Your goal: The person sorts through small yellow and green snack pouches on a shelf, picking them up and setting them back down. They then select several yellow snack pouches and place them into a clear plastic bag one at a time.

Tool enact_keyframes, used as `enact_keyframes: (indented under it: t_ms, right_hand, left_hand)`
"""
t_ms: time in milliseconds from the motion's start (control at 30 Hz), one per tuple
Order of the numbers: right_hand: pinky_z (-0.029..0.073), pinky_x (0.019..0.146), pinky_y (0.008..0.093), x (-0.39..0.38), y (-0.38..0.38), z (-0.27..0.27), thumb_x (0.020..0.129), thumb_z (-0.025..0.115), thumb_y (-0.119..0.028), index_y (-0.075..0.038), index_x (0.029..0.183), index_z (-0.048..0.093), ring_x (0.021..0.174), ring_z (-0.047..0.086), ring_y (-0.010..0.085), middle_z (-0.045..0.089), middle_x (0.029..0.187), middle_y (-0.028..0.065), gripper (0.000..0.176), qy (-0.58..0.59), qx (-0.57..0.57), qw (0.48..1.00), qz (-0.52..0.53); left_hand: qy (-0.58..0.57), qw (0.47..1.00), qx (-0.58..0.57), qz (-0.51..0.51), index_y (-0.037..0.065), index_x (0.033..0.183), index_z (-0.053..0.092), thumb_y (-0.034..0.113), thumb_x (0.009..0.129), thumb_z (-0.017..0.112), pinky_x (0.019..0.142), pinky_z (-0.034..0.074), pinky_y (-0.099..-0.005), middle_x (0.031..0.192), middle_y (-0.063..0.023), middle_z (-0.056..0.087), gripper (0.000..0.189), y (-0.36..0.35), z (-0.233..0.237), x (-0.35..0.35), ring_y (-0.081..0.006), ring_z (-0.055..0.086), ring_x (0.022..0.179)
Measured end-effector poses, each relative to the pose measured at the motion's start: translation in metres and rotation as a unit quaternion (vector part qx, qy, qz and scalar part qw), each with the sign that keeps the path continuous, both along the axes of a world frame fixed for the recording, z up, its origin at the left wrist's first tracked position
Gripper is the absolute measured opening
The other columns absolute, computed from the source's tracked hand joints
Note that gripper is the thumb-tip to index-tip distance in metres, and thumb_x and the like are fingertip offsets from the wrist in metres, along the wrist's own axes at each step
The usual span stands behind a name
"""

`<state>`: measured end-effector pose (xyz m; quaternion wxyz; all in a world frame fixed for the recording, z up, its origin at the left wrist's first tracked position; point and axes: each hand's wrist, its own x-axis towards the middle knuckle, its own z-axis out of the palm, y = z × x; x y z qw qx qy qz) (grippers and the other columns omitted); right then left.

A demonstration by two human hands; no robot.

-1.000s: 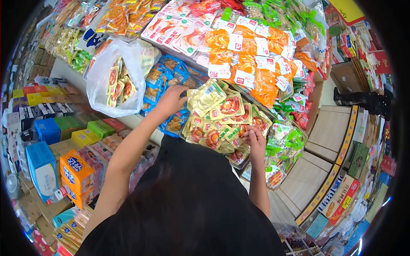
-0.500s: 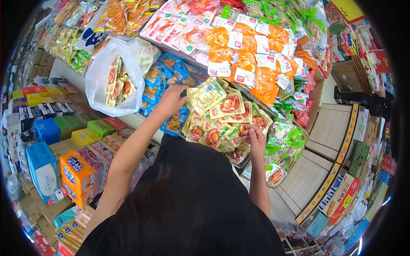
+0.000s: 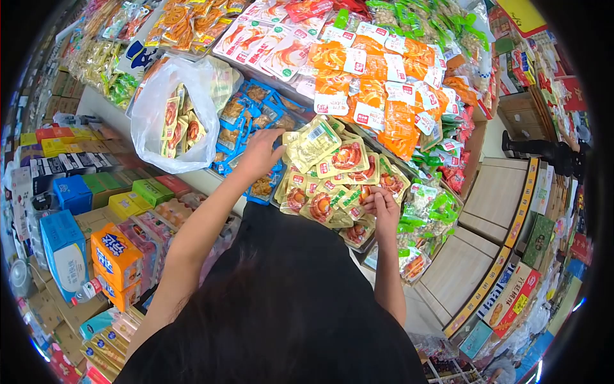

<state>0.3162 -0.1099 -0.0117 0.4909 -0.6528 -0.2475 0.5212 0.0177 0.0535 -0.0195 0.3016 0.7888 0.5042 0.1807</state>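
A pile of gold snack packets (image 3: 323, 208) with red-and-orange food pictures lies in a tray in front of me. My left hand (image 3: 259, 155) reaches over blue snack packets (image 3: 261, 185) to the pile's left edge. Its fingers are stretched out with the thumb apart, close beside a gold packet turned label-side up (image 3: 311, 142). At the pile's right side my right hand (image 3: 385, 208) is closed in a pinch on the edge of a gold packet (image 3: 354, 200). Left of the pile, a white plastic bag (image 3: 144, 137) stands with its mouth wide, several similar gold packets (image 3: 181, 131) inside.
Orange packets (image 3: 368, 89) and white-and-red packets (image 3: 252, 41) fill the trays behind the pile. Green-trimmed packets (image 3: 428, 201) lie to the right. Stacked boxes (image 3: 64, 237) crowd the left side. A person in dark clothes (image 3: 556, 153) is at the far right.
The view has shifted very slightly. Both hands stay almost where they were, the left by the pile's edge and the right pinching a packet.
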Motion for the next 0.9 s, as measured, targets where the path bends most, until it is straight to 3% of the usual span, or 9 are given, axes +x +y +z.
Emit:
enact_keyframes:
  t_ms: [567, 900]
  right_hand:
    - [0.048, 0.059, 0.0216, 0.003, 0.004, -0.001, 0.097, 0.046, -0.015, -0.002, 0.107, 0.059, 0.064, 0.057, 0.0085, 0.062, 0.081, 0.0033, 0.021, 0.014, -0.016, 1.000, -0.003]
    - [0.047, 0.065, 0.0219, -0.021, 0.021, 0.030, 0.096, 0.048, -0.014, -0.001, 0.108, 0.060, 0.070, 0.055, 0.0076, 0.062, 0.084, 0.0028, 0.022, 0.032, 0.011, 0.998, 0.044]
  left_hand:
    - [-0.001, 1.000, 0.022, 0.015, 0.001, 0.117, 0.055, 0.019, 0.084, 0.060, 0.096, 0.038, -0.0419, 0.115, -0.0174, 0.058, 0.038, -0.002, -0.003, 0.004, -0.0343, 0.049, 0.110]
    - [-0.006, 0.998, 0.055, 0.024, 0.001, 0.114, 0.056, 0.018, 0.084, 0.060, 0.094, 0.038, -0.0418, 0.113, -0.0162, 0.058, 0.035, -0.003, -0.009, 0.005, -0.0337, 0.050, 0.107]
